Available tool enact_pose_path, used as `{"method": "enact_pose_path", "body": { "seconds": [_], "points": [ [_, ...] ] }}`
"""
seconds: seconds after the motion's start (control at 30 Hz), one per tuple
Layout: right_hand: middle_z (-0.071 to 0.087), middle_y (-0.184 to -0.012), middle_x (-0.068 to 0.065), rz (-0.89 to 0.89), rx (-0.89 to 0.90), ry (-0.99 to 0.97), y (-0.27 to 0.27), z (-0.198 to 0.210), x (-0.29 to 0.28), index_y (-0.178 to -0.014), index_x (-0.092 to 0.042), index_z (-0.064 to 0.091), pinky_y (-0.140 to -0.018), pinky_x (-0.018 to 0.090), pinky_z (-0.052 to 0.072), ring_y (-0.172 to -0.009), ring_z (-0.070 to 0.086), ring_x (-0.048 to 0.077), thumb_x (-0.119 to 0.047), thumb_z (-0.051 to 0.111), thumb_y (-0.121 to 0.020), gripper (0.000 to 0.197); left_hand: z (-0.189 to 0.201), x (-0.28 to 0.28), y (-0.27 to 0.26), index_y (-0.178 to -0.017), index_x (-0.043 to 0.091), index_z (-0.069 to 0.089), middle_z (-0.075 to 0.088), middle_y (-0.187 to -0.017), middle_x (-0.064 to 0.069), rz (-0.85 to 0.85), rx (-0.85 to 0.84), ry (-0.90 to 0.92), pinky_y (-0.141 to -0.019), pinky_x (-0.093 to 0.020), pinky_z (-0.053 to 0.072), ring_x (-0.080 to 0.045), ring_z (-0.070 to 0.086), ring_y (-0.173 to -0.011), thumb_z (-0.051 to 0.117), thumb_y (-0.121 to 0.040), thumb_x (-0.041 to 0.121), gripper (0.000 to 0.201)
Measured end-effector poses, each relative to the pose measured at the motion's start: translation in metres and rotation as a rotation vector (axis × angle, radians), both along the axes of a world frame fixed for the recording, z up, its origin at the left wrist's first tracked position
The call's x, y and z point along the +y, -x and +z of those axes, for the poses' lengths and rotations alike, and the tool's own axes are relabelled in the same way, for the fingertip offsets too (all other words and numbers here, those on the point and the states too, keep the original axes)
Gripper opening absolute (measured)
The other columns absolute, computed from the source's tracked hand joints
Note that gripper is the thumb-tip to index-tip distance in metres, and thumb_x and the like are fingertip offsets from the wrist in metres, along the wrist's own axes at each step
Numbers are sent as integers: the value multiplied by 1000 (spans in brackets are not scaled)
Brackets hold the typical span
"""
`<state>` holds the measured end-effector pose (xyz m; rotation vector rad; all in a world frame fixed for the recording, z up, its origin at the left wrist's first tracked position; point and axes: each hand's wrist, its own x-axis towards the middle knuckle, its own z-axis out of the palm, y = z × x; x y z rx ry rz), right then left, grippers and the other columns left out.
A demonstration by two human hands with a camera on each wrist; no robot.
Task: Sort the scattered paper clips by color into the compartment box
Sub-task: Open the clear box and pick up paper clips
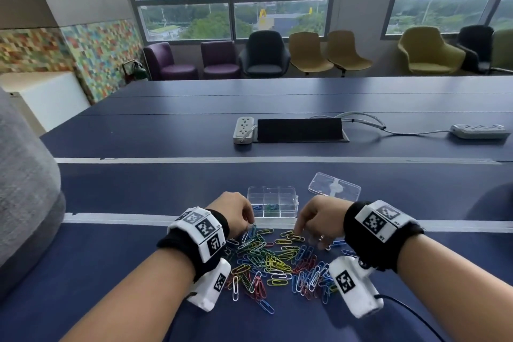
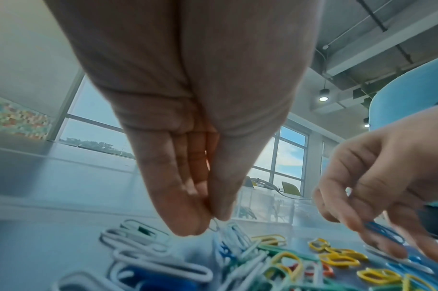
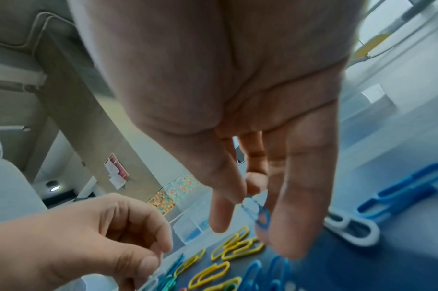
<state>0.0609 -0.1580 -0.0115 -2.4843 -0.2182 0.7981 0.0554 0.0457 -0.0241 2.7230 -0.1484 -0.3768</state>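
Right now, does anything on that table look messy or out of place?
Only the clips: a mixed-colour heap lies loose on the table before the box, which holds just a few. Its lid lies detached behind it. Nothing looks damaged.

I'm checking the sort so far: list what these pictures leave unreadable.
- Compartment box, head view: clip counts inside too small; left hand covers its near-left corner.
- White clip, left wrist view: fingertips hide most of it.
- Blue clip, right wrist view: blurred, partly behind right hand fingers.
- Pile, head view: wrist cameras cover both sides.
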Motion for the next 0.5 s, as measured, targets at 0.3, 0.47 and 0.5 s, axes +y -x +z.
{"method": "enact_pose_path", "body": {
  "seconds": [0.3, 0.47, 0.5],
  "points": [
    [44, -67, -8, 116, -82, 90, 6, -2, 10, -68, -24, 43, -51, 16, 32, -61, 42, 10, -17, 39, -94, 27, 1, 10, -1, -91, 17, 69, 55, -67, 10, 13, 5, 104, -64, -16, 43, -7, 53, -65, 78, -71, 18, 22],
    [57, -92, -3, 288, -212, 266, 15, -2, 6, -100, -22, 68, -72, 21, 39, -87, 54, 16, -22, 63, -83, 18, -1, 6, 0, -81, 24, 64, 48, -64, 8, -6, 22, 81, -65, -22, 46, -9, 47, -60, 68, -77, 1, 24],
    [58, -89, -4, 304, -239, 268, 16, -3, 5, -98, -21, 71, -71, 21, 39, -85, 54, 15, -20, 67, -80, 18, -1, 5, 1, -83, 23, 64, 47, -64, 8, -4, 30, 97, -66, -24, 48, -10, 47, -60, 67, -76, -3, 27]
  ]
}}
